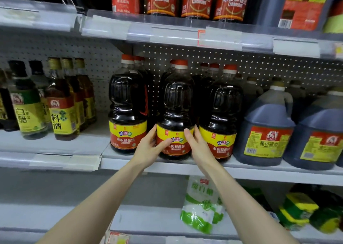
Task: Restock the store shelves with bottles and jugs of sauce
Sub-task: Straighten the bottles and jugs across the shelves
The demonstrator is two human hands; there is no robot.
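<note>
The left hand (150, 145) is wrapped around the left side of a dark soy sauce jug (176, 102), with the thumb laid across the front of its yellow and red label. The right hand (197, 145) is pressed to the jug's right side, its thumb on the label and its fingers tucked between this jug and the one beside it. The jug is thus grasped by both hands at label height. It is held upright, red cap on top, at the near edge of the middle shelf (167, 166); whether its base bears fully on the shelf cannot be told.

Just to its left a matching left jug (127, 102) is seen, and just to its right a matching right jug (222, 110), touching or nearly touching it; more red caps are lined up behind each. Farther right, two blue-grey jugs (265, 132) with yellow and red labels are set side by side. Well to the left, rows of amber cooking wine bottles (61, 111) and a pale vinegar bottle (27, 111) are placed on the same level.

A white pegboard (259, 65) is seen behind the goods. On the upper shelf (167, 31) red-labelled bottles (196, 0) are ranged. On the lower shelf (148, 221) a white and green bag (202, 204) is propped, with green and yellow packets (300, 210) to its right
</note>
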